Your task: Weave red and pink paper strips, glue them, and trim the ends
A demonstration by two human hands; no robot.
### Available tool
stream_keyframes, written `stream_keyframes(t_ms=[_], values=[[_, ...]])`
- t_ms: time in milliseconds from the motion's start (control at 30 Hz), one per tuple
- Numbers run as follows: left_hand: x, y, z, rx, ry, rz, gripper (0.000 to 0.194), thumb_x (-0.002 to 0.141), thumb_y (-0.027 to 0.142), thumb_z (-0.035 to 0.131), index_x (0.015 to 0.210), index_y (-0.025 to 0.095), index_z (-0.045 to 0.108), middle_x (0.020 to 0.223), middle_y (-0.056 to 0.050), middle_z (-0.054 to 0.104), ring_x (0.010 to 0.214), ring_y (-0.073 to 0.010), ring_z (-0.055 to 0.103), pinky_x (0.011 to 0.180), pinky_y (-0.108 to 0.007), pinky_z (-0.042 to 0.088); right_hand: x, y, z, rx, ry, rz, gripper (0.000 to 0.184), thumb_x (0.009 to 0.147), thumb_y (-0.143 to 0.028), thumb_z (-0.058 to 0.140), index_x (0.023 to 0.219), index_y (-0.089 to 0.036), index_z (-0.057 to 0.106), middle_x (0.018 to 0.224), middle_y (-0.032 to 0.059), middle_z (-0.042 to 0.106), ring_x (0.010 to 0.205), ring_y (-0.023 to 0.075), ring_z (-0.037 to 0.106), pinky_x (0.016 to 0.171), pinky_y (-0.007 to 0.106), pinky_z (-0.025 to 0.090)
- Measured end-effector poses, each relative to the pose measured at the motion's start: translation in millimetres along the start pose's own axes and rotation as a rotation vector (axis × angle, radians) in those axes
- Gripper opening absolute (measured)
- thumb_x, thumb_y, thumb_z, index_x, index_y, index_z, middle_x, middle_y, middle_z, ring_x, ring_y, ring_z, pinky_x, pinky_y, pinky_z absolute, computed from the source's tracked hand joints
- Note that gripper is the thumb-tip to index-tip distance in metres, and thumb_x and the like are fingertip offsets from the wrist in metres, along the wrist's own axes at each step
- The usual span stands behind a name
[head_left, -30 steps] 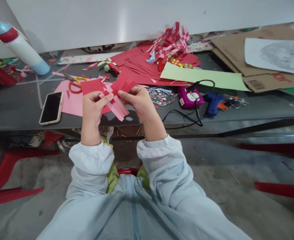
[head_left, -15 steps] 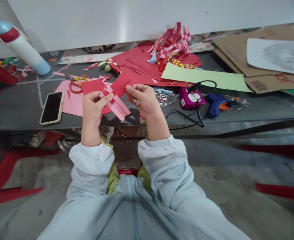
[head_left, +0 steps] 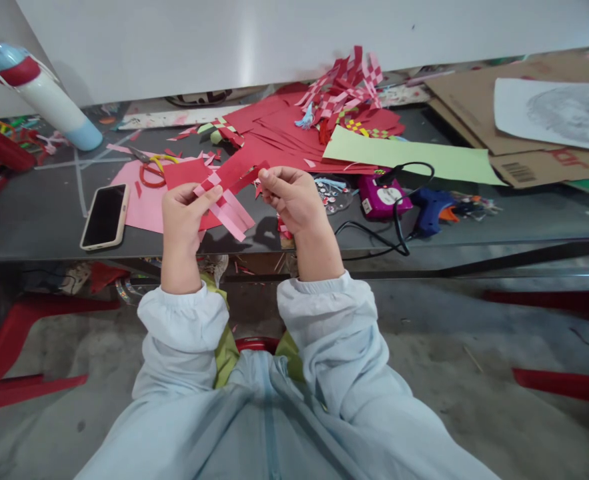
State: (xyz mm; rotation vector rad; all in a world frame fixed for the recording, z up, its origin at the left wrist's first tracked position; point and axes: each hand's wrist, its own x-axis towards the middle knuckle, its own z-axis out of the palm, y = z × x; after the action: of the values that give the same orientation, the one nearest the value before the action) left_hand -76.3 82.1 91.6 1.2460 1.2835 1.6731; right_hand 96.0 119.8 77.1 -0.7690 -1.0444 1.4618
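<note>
Between the thumb and fingers of my left hand (head_left: 185, 212) is a woven piece of pink and red paper strips (head_left: 228, 208). Its loose pink ends point down to the right, over the table edge. My right hand (head_left: 291, 199) is closed in a pinch at the far end of a red paper strip (head_left: 244, 175) that reaches up and right from the weave. Behind my left hand lie red paper and a pink sheet (head_left: 144, 208). Scissors with red and yellow handles (head_left: 153, 172) rest on the pink sheet's top edge.
A phone (head_left: 105, 217) lies left, with a bottle (head_left: 49, 100) behind it. Red sheets (head_left: 279, 133) and woven strips (head_left: 344, 83) pile up at the back. Rightward are a green paper strip (head_left: 414, 159), a purple box (head_left: 384, 199), a blue glue gun (head_left: 428, 210) and cardboard (head_left: 464, 100).
My right hand has moved slightly right, away from the weave, and a red strip now stretches toward its fingertips. My left hand and the woven paper have shifted a little left.
</note>
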Motion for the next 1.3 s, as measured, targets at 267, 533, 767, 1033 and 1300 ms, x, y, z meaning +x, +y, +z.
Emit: stream_keyframes(t_ms=[267,533,767,1033,1300], values=[[1.4,-0.3,-3.2,0.015,-0.018,0.000,0.038,0.059,0.035,0.087,0.048,0.017,0.054,0.049,0.006,0.042,0.047,-0.0043,0.037,0.045,-0.021,0.031,-0.9,-5.7,-5.4,0.006,0.145,-0.020,0.036,0.070,-0.049,0.080,0.065,-0.020,0.059,0.061,-0.0047,0.053,0.054,0.0045,0.049,0.054,0.019,0.045],[0.6,2.6,-1.0,0.071,-0.006,0.011,0.039,0.059,0.034,0.086,0.047,0.017,0.053,0.049,0.006,0.039,0.047,-0.0042,0.033,0.045,-0.021,0.026,-2.9,-8.5,-7.9,-0.021,0.186,-0.070,0.028,0.073,-0.042,0.078,0.067,-0.021,0.062,0.064,-0.0044,0.055,0.057,0.0050,0.051,0.056,0.020,0.045],[1.6,0.9,-1.2,0.089,0.005,0.006,0.035,0.062,0.030,0.083,0.047,0.017,0.054,0.048,0.006,0.040,0.047,-0.0044,0.036,0.045,-0.020,0.027,-3.9,-7.1,-6.2,-0.001,0.128,-0.021,0.025,0.069,-0.036,0.083,0.065,-0.019,0.064,0.062,-0.0051,0.058,0.052,0.0038,0.050,0.053,0.019,0.043],[1.6,0.6,1.3,0.078,-0.020,0.012,0.034,0.064,0.026,0.081,0.047,0.017,0.052,0.047,0.007,0.037,0.046,-0.0037,0.036,0.045,-0.019,0.027,-2.3,-3.2,-4.6,-0.046,0.079,0.049,0.028,0.063,-0.037,0.086,0.072,-0.018,0.067,0.061,-0.0044,0.063,0.050,0.0043,0.052,0.048,0.019,0.044],[0.9,2.8,3.8,0.089,-0.032,0.008,0.030,0.066,0.017,0.078,0.049,0.016,0.054,0.048,0.006,0.043,0.046,-0.0042,0.037,0.046,-0.020,0.028,-2.7,-0.5,-4.1,-0.113,-0.025,0.030,0.023,0.067,-0.032,0.083,0.066,-0.016,0.066,0.056,-0.0040,0.061,0.048,0.0042,0.050,0.048,0.019,0.042]])
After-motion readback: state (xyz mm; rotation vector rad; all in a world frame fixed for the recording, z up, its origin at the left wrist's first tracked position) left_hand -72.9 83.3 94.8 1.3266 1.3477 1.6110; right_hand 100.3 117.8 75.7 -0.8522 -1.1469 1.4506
